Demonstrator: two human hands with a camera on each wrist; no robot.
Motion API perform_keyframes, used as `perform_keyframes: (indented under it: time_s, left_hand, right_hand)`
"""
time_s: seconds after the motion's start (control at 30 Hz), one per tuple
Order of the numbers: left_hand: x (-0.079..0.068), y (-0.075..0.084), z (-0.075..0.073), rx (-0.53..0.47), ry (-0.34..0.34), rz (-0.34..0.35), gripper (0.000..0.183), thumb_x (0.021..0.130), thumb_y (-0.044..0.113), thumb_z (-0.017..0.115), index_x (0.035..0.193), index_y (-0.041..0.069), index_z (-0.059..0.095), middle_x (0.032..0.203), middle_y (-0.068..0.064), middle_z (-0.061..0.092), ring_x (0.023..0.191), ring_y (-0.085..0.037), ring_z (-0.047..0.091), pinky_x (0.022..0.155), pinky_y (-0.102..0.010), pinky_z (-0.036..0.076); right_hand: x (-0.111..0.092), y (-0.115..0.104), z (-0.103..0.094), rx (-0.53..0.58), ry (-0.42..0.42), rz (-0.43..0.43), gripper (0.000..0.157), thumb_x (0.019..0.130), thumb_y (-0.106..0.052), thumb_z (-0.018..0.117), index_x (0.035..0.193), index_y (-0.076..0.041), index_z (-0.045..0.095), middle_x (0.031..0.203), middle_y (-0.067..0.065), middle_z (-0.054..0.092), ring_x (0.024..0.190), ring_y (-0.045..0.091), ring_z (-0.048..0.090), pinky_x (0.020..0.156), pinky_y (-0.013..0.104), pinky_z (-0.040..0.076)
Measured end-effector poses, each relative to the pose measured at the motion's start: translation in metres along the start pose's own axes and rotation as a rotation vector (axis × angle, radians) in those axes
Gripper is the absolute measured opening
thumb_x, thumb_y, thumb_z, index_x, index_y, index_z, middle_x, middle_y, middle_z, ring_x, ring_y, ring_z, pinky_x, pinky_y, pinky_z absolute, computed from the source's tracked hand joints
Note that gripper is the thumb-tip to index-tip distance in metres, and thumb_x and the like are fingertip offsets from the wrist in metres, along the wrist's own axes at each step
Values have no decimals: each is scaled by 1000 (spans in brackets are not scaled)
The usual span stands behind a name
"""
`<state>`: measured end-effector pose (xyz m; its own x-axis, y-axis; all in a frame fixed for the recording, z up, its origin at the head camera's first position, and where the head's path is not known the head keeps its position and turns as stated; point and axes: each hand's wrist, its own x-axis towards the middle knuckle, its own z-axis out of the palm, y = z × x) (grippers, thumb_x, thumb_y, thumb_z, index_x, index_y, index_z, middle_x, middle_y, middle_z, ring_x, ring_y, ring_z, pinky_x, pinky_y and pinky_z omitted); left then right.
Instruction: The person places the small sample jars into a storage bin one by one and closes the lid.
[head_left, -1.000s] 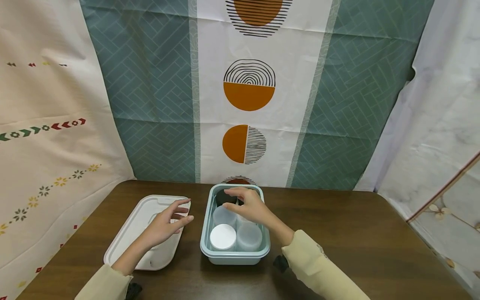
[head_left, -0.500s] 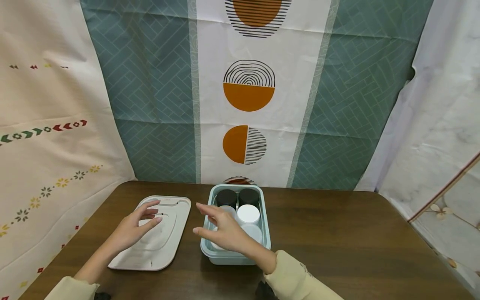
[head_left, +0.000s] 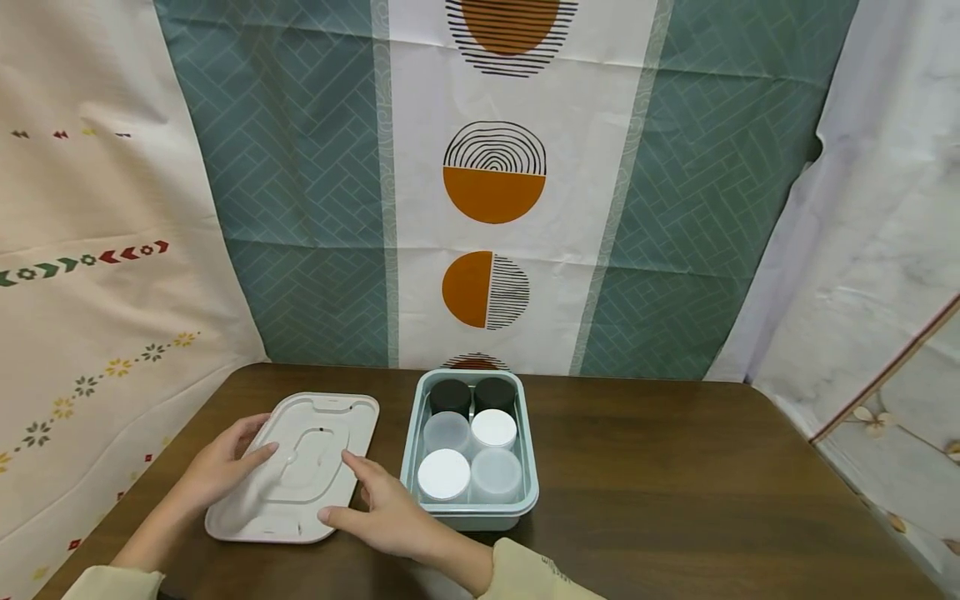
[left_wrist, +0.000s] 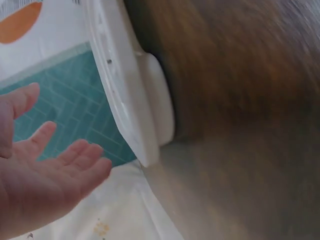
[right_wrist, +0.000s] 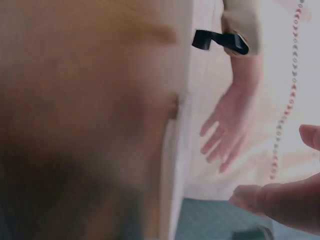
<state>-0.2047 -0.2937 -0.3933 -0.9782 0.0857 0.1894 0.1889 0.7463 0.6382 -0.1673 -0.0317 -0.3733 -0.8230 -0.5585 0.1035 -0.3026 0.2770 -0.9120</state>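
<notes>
A white rectangular lid point(head_left: 300, 492) with rounded corners and raised ridges lies on the table at the left. By its left edge is my left hand point(head_left: 213, 471), fingers spread and holding nothing; in the left wrist view the hand point(left_wrist: 55, 180) is apart from the lid point(left_wrist: 125, 90). My right hand point(head_left: 390, 512) hovers at the lid's right edge, thumb and fingers apart, also with nothing in it. To the right stands a light blue box point(head_left: 531, 467) without a cover. Inside it are several round jars: black tops point(head_left: 450, 398) at the back, white tops point(head_left: 444, 475) and translucent tops point(head_left: 497, 475) in front.
The dark wooden table point(head_left: 660, 483) reaches far to the right of the box. A patterned curtain point(head_left: 330, 208) hangs right behind the table, with a cream cloth point(head_left: 112, 317) on the left and a pale one point(head_left: 862, 275) on the right.
My right hand has moved from over the box leftward and down to the lid's right edge. My left hand has shifted left from over the lid to its left edge.
</notes>
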Motion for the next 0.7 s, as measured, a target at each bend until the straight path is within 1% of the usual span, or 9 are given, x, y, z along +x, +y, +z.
perform_keyframes:
  time_s: [0.07, 0.13, 0.23, 0.3, 0.4, 0.5, 0.57, 0.7]
  left_hand:
    - [0, -6, -1, 30, -19, -22, 55, 92, 23, 55, 130, -11, 34, 126, -39, 38, 112, -56, 39, 83, -59, 38]
    - [0, -11, -2, 56, -56, -52, 56, 92, 25, 54, 130, -11, 33, 126, -41, 37, 111, -57, 37, 82, -60, 38]
    - [0, -18, -3, 80, -123, -97, 58, 93, 27, 52, 130, -12, 30, 126, -43, 34, 111, -59, 35, 81, -60, 39]
    - [1, -22, -4, 82, -169, -116, 59, 94, 28, 50, 131, -12, 30, 126, -45, 32, 112, -59, 34, 82, -60, 38]
    - [3, -26, -4, 87, -205, -116, 56, 94, 27, 50, 129, -13, 32, 126, -45, 31, 114, -60, 31, 84, -61, 35]
    - [3, -27, -1, 84, -194, -101, 52, 93, 23, 51, 127, -13, 36, 124, -45, 34, 113, -59, 33, 85, -60, 35]
    - [4, -27, 0, 82, -170, -89, 48, 92, 20, 52, 125, -13, 39, 123, -44, 36, 112, -58, 35, 84, -60, 36]
    - [6, -27, 1, 88, -114, -70, 37, 88, 7, 53, 119, -12, 46, 118, -43, 42, 108, -57, 40, 80, -58, 40]
  right_hand:
    - [1, 3, 8, 15, 9, 47, 64, 82, -25, 65, 138, -7, 38, 137, 9, 40, 121, 13, 42, 92, 22, 39]
    - [2, 6, 15, 71, 11, 84, 64, 82, -22, 65, 137, -3, 38, 134, 10, 45, 117, 16, 47, 90, 22, 41]
    - [5, 10, 24, 160, 15, 144, 64, 81, -18, 65, 135, 1, 38, 129, 13, 50, 114, 20, 50, 90, 26, 42]
    - [7, 13, 30, 223, 15, 196, 63, 80, -16, 64, 135, 3, 38, 127, 14, 52, 113, 21, 50, 91, 31, 42]
    - [10, 16, 36, 265, 33, 268, 61, 80, -15, 64, 133, 4, 40, 129, 16, 49, 117, 26, 47, 95, 38, 39]
    - [13, 18, 40, 300, 49, 306, 60, 80, -13, 64, 132, 6, 41, 131, 18, 46, 120, 27, 44, 98, 41, 36]
    - [15, 20, 42, 313, 52, 307, 60, 79, -13, 64, 131, 7, 41, 130, 18, 48, 119, 26, 45, 98, 41, 36]
    - [17, 20, 42, 333, 61, 303, 57, 79, -12, 63, 129, 7, 44, 130, 18, 47, 122, 26, 41, 101, 42, 32]
